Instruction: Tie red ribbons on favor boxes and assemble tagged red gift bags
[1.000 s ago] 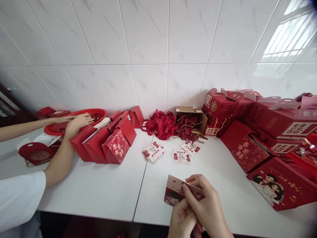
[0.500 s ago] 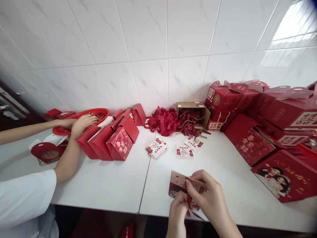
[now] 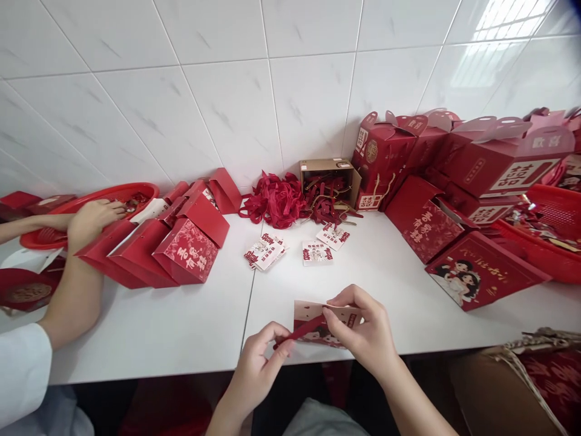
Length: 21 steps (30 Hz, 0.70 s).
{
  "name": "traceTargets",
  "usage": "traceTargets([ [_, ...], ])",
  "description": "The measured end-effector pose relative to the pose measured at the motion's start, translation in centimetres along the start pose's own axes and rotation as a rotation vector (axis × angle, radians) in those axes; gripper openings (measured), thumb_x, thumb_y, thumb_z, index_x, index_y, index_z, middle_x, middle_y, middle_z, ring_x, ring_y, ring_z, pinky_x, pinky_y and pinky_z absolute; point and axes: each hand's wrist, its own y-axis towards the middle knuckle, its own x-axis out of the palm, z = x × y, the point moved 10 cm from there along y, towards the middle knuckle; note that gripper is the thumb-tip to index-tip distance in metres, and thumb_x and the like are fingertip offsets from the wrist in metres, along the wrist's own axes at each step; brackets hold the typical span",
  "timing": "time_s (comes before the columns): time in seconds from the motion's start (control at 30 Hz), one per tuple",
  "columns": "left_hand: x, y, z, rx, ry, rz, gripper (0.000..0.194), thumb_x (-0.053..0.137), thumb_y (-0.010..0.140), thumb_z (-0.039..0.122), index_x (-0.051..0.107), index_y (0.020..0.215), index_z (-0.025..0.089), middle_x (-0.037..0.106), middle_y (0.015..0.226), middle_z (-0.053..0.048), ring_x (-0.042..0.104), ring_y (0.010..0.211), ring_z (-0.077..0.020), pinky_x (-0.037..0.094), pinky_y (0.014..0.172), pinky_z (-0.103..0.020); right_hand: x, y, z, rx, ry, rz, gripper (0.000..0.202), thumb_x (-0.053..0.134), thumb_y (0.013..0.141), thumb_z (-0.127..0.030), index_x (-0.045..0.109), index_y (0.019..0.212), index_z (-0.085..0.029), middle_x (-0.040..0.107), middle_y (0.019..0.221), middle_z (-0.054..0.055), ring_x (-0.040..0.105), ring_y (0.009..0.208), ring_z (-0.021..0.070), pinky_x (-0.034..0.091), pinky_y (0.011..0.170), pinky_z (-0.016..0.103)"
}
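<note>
Near the table's front edge my right hand (image 3: 365, 330) pinches the top edge of a pink-and-red printed card (image 3: 306, 312) with cartoon figures. A dark red ribbon (image 3: 309, 328) runs slantwise across the card's front. Its lower left end is pinched between the thumb and fingers of my left hand (image 3: 261, 363), while its upper end reaches my right thumb. Whether the card is a single sheet or a flat folded box I cannot tell. Beyond my hands lie a small pile of printed cards (image 3: 264, 251) and two loose cards, one of them (image 3: 318, 253) lying nearer to me.
A heap of red ribbons (image 3: 273, 200) lies by the wall beside an open cardboard box (image 3: 327, 166) of more ribbons. Red gift boxes stand left (image 3: 186, 251) and right (image 3: 488, 269). At the left, a co-worker's arms (image 3: 77, 303) reach into a red basket (image 3: 149, 192).
My left hand has moved left, drawing the ribbon out across the card. My right hand still grips the card's top edge. The view has turned to the right and down.
</note>
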Motion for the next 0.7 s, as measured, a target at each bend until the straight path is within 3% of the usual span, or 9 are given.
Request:
traceTargets([
  [0.13, 1.8, 0.1, -0.7, -0.042, -0.037, -0.061, 0.024, 0.058, 0.092, 0.036, 0.061, 0.074, 0.019, 0.067, 0.068, -0.001, 0.063, 0.066, -0.0167, 0.048, 0.068, -0.026, 0.4, -0.1, 0.2, 0.019, 0.042, -0.024, 0.014, 0.067, 0.080, -0.027, 0.055, 0.076, -0.021, 0.061, 0.068, 0.000, 0.056, 0.054, 0.0128, 0.044, 0.047, 0.023],
  [0.23, 2.4, -0.2, -1.5, -0.048, -0.065, -0.010, 0.028, 0.056, 0.092, 0.038, 0.060, 0.072, 0.018, 0.067, 0.063, -0.002, 0.064, 0.062, -0.0176, 0.050, 0.064, -0.026, 1.0, -0.2, 0.7, 0.051, 0.079, -0.052, 0.016, 0.067, 0.080, -0.027, 0.053, 0.076, -0.021, 0.061, 0.067, -0.001, 0.055, 0.051, 0.0119, 0.043, 0.044, 0.022],
  [0.3, 1.1, -0.4, -2.0, -0.036, -0.060, 0.081, 0.030, 0.055, 0.092, 0.040, 0.060, 0.072, 0.018, 0.066, 0.063, -0.003, 0.064, 0.063, -0.0181, 0.051, 0.063, -0.027, 1.2, -0.1, 0.6, 0.036, 0.064, -0.071, 0.015, 0.066, 0.080, -0.025, 0.052, 0.077, -0.021, 0.060, 0.066, -0.001, 0.055, 0.051, 0.0117, 0.042, 0.044, 0.022],
  [0.37, -1.8, -0.5, -1.4, 0.051, -0.062, 0.234, 0.028, 0.059, 0.090, 0.040, 0.063, 0.074, 0.018, 0.066, 0.071, -0.005, 0.065, 0.071, -0.0196, 0.053, 0.068, -0.029, 1.2, 0.0, 0.1, -0.019, 0.024, -0.079, 0.014, 0.065, 0.079, -0.022, 0.051, 0.076, -0.021, 0.059, 0.066, -0.002, 0.053, 0.051, 0.0113, 0.041, 0.044, 0.021],
  [0.43, -4.7, -0.6, 0.5, 0.194, -0.113, 0.374, 0.022, 0.063, 0.088, 0.036, 0.066, 0.077, 0.018, 0.069, 0.084, -0.008, 0.067, 0.085, -0.0226, 0.056, 0.076, -0.031, 1.2, 0.1, -0.7, -0.091, -0.010, -0.088, 0.012, 0.063, 0.078, -0.020, 0.051, 0.075, -0.021, 0.058, 0.066, -0.002, 0.054, 0.053, 0.0114, 0.042, 0.046, 0.021],
  [0.5, -6.3, -0.6, 3.5, 0.355, -0.203, 0.411, 0.014, 0.063, 0.089, 0.030, 0.068, 0.081, 0.019, 0.070, 0.090, -0.008, 0.069, 0.092, -0.0244, 0.058, 0.080, -0.034, 1.2, 0.0, -1.6, -0.165, -0.031, -0.107, 0.011, 0.063, 0.078, -0.018, 0.052, 0.076, -0.022, 0.059, 0.068, -0.001, 0.056, 0.056, 0.0121, 0.044, 0.049, 0.022],
  [0.63, -5.8, 0.2, 10.6, 0.555, -0.249, 0.270, 0.010, 0.060, 0.091, 0.017, 0.066, 0.096, 0.022, 0.069, 0.079, -0.004, 0.068, 0.075, -0.0195, 0.059, 0.072, -0.034, 2.1, -1.2, -3.6, -0.324, -0.014, -0.215, 0.010, 0.064, 0.079, -0.016, 0.056, 0.077, -0.022, 0.065, 0.072, 0.002, 0.063, 0.063, 0.0143, 0.049, 0.053, 0.023],
  [0.7, -5.2, 0.6, 13.2, 0.605, -0.254, 0.222, 0.028, 0.063, 0.087, 0.011, 0.060, 0.110, 0.027, 0.071, 0.081, -0.002, 0.068, 0.071, -0.0188, 0.059, 0.067, -0.033, 2.4, -2.0, -4.6, -0.396, 0.036, -0.274, 0.011, 0.065, 0.079, -0.017, 0.056, 0.077, -0.023, 0.067, 0.073, 0.003, 0.065, 0.063, 0.0144, 0.051, 0.054, 0.023],
])
